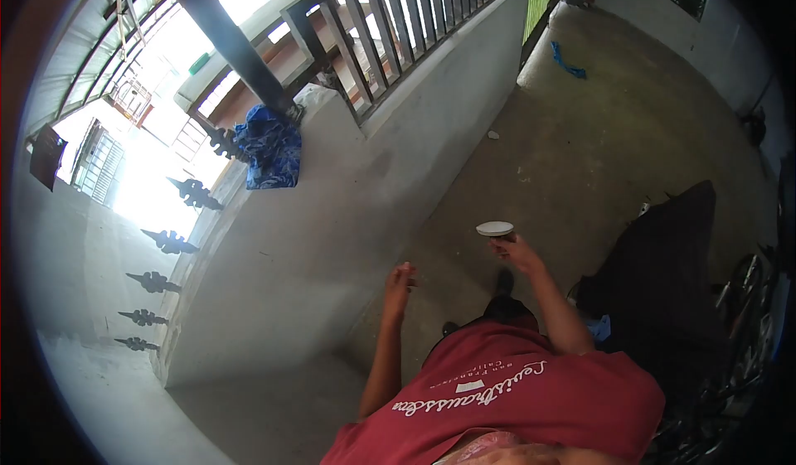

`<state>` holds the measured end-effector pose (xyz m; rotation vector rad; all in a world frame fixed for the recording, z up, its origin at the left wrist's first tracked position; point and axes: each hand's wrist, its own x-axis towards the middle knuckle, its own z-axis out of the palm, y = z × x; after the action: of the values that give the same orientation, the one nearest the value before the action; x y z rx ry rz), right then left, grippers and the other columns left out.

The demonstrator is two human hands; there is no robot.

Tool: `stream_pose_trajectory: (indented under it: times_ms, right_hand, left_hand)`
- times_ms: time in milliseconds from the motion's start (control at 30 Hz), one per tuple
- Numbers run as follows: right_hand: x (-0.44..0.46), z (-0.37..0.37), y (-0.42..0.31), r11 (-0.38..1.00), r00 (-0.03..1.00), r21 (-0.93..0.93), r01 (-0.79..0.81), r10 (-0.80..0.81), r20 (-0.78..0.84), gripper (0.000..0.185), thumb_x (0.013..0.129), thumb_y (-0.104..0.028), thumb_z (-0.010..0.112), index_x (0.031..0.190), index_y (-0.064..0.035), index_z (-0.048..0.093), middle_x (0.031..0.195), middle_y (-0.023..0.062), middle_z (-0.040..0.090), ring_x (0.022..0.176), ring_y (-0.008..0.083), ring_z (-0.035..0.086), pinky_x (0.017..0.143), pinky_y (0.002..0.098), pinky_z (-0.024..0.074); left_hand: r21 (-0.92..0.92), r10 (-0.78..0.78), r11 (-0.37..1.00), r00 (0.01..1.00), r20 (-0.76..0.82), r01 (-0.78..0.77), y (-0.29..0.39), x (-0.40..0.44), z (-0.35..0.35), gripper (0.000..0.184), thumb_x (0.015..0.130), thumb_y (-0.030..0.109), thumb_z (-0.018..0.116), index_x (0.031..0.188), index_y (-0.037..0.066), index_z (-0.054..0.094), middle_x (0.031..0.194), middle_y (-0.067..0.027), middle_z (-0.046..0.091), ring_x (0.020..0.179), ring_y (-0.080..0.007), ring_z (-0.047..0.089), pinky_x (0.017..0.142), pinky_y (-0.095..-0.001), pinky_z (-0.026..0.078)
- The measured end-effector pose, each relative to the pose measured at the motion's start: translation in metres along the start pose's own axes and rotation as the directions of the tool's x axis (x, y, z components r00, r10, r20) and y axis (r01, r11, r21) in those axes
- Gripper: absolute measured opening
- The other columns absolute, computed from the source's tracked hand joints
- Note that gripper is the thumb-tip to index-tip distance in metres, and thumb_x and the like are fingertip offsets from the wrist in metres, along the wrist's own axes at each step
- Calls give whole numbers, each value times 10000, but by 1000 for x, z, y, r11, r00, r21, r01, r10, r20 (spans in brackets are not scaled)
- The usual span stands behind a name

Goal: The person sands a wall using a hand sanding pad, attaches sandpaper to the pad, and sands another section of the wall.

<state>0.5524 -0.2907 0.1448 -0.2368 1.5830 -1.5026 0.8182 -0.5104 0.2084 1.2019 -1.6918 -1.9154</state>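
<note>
In the head view, my right hand (518, 254) holds a small, round, white-topped thing (495, 228) by its near side. It is flat like a lid or a shallow dish; I cannot tell which. The fingers are partly hidden beneath it. My left hand (401, 279) is raised to the left of it, apart from it, with its fingers curled together. Whether anything small is inside those fingers cannot be made out. Both hands are in front of my red shirt (514, 390), above the concrete floor (572, 150).
A low white wall (332, 191) with a railing (390, 30) runs along the left. Blue patterned cloth (269, 150) hangs at the post (236, 42). Metal spikes (170, 241) line the wall top. A dark cover (663, 258) and a bicycle (742, 299) stand right. Blue cloth (568, 61) lies ahead.
</note>
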Motion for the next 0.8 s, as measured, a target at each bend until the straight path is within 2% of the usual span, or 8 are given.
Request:
stream_pose_trajectory:
  times_ms: [67, 167, 400, 500, 600, 667, 733, 800]
  right_hand:
    - [4, 4, -14, 1000, 1000, 19, 5, -6, 19, 349, 897, -282, 665, 1167, -87, 562, 1014, 21, 665, 864, 102, 600, 718, 275, 458]
    - [11, 9, -41, 999, 998, 27, 30, -32, 59, 363, 898, -274, 666, 1186, -81, 559, 1004, 20, 671, 874, 104, 606, 725, 271, 458]
    - [47, -22, -82, 983, 974, 109, 147, -163, 156, 441, 877, -226, 697, 1245, -40, 541, 1041, 33, 669, 944, 107, 606, 784, 278, 463]
    - [70, -53, -71, 960, 960, 153, 234, -253, 121, 460, 867, -202, 708, 1252, -19, 536, 1120, 44, 639, 1024, 119, 583, 852, 301, 462]
    - [69, -82, -82, 927, 966, 281, 247, -260, 8, 467, 868, -183, 707, 1260, -2, 528, 1179, 52, 603, 1080, 133, 559, 902, 317, 453]
    - [71, -113, -94, 925, 962, 280, 256, -273, 25, 471, 869, -179, 708, 1265, -4, 524, 1180, 52, 600, 1082, 138, 559, 907, 316, 452]
    - [73, -143, -108, 919, 956, 289, 266, -290, 43, 475, 869, -175, 709, 1271, -5, 520, 1180, 53, 596, 1084, 142, 559, 911, 315, 452]
    - [69, -172, -120, 905, 976, 366, 215, -214, -45, 469, 868, -167, 711, 1269, -10, 525, 1187, 49, 593, 1080, 141, 560, 910, 311, 451]
  left_hand:
    - [35, -38, 999, 988, 151, 33, 2, 4, 32, 408, 966, 472, 503, 1053, 85, 599, 986, -17, 651, 756, -99, 591, 698, -263, 411]
    - [58, -60, 997, 970, 235, 47, 10, 11, 77, 403, 969, 459, 510, 1067, 77, 595, 993, -23, 649, 751, -96, 588, 691, -255, 415]
    - [46, 8, 999, 952, 306, -23, 37, 64, 177, 409, 975, 437, 523, 1128, 63, 585, 1018, -33, 640, 740, -94, 581, 677, -230, 413]
    - [74, 17, 996, 939, 344, -45, 56, 87, 222, 533, 984, 533, 425, 1170, 56, 574, 1040, -36, 640, 747, -102, 582, 694, -249, 424]
    - [11, -79, 997, 888, 452, 83, 64, 115, 274, 549, 987, 543, 397, 1240, 79, 543, 1051, -26, 643, 811, -106, 601, 727, -259, 428]
    - [-34, -155, 981, 879, 452, 191, 68, 129, 314, 659, 979, 616, 294, 1246, 61, 528, 1079, -67, 630, 841, -140, 601, 769, -289, 453]
    - [72, -121, 992, 886, 447, 99, 75, 134, 358, 699, 973, 635, 254, 1254, 51, 516, 1099, -81, 620, 866, -157, 600, 794, -308, 459]
    - [101, -223, 975, 838, 498, 200, 64, 151, 391, 659, 1002, 576, 231, 1285, 34, 478, 1144, -104, 599, 950, -195, 596, 840, -352, 465]
